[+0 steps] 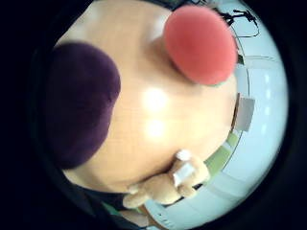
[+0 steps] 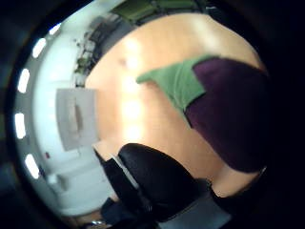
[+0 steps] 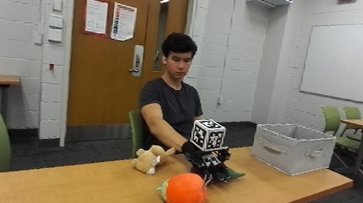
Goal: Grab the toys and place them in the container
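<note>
- One gloved right hand [image 3: 204, 160] is down on an eggplant toy [image 2: 228, 114] on the table [image 3: 92, 188]; whether its fingers grasp it cannot be told.
- One orange plush [image 3: 184, 191] lies near the front edge.
- One tan bear [image 3: 148, 159] lies beside the arm.
- One grey container [image 3: 292, 148] stands well apart.

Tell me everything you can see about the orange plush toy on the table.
The orange plush toy is round, soft and fuzzy-looking, reddish orange, with a small green bit at its side, like a stuffed fruit. It sits on the wooden table near the front edge, in front of the gloved right hand and apart from it. Nothing touches it but the tabletop. The little-finger palm view shows it as a plain rounded ball.
</note>
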